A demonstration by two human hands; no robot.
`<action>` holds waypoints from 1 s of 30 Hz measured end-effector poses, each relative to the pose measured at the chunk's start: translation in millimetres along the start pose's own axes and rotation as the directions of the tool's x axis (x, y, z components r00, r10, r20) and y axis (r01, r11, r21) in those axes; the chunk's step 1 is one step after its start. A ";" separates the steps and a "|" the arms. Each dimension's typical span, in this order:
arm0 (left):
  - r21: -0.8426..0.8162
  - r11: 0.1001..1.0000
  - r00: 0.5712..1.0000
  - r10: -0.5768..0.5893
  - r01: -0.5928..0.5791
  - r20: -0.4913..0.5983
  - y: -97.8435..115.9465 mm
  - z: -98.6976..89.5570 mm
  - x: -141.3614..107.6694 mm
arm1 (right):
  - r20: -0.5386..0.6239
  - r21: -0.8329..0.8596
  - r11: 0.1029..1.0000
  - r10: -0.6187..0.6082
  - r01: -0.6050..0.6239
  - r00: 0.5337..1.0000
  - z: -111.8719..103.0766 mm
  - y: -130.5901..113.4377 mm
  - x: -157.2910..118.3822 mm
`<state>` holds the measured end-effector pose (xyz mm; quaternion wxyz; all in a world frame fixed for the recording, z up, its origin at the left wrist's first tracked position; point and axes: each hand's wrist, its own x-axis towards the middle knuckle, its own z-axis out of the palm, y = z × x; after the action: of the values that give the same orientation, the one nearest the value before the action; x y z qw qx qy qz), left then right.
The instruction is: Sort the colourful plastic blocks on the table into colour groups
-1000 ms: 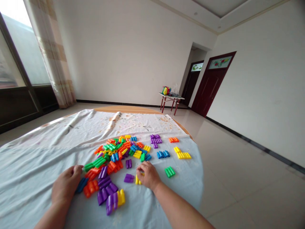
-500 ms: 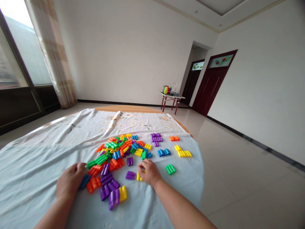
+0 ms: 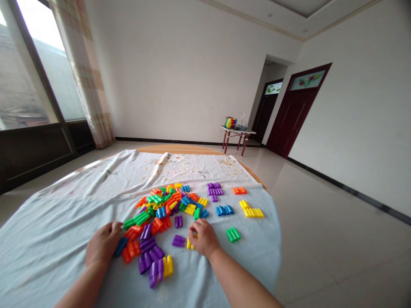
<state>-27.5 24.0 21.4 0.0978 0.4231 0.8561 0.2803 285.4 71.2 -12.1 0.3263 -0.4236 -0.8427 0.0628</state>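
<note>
My right hand [image 3: 205, 238] is closed, its curled fingers over a yellow building block [image 3: 189, 244] made of joined tubes; they hide part of it. Just left of that lies a purple block [image 3: 178, 241], with another purple block [image 3: 179, 221] farther back. At the left edge of the pile my left hand [image 3: 102, 244] rests with fingers curled, its fingertips hidden. Its tip side meets the end of a green block [image 3: 136, 220]. Beside it are a dark blue block [image 3: 121, 247] and an orange block [image 3: 131, 252].
A mixed heap of coloured blocks [image 3: 173, 201] spreads over the blue cloth [image 3: 253, 265]. To the right lie separate groups: purple [image 3: 215, 191], orange [image 3: 239, 191], blue [image 3: 225, 210], yellow [image 3: 252, 210] and green [image 3: 233, 235]. A small table [image 3: 238, 129] with bags stands by the far wall.
The whole scene has shifted slightly right and down in view as the head camera turned. Both hands keep the same places among the blocks.
</note>
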 end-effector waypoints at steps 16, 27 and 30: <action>-0.015 1.000 1.000 -0.007 0.007 0.007 -5.7 3.3 2.0 | 0.012 0.051 0.999 0.002 -0.003 1.000 0.4 3.3 -0.1; -0.019 0.999 0.999 -0.034 0.035 0.014 -7.4 3.2 3.1 | 0.009 0.038 0.999 -0.005 0.005 1.000 -2.4 2.0 0.0; -0.037 0.999 0.999 -0.034 0.034 0.013 -7.8 3.2 2.1 | 0.010 0.039 0.999 -0.003 0.002 1.000 -3.8 0.9 1.2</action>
<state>-32.7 23.1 14.5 0.1155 0.4083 0.8572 0.2918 287.8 72.1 -8.9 0.3302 -0.4158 -0.8435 0.0808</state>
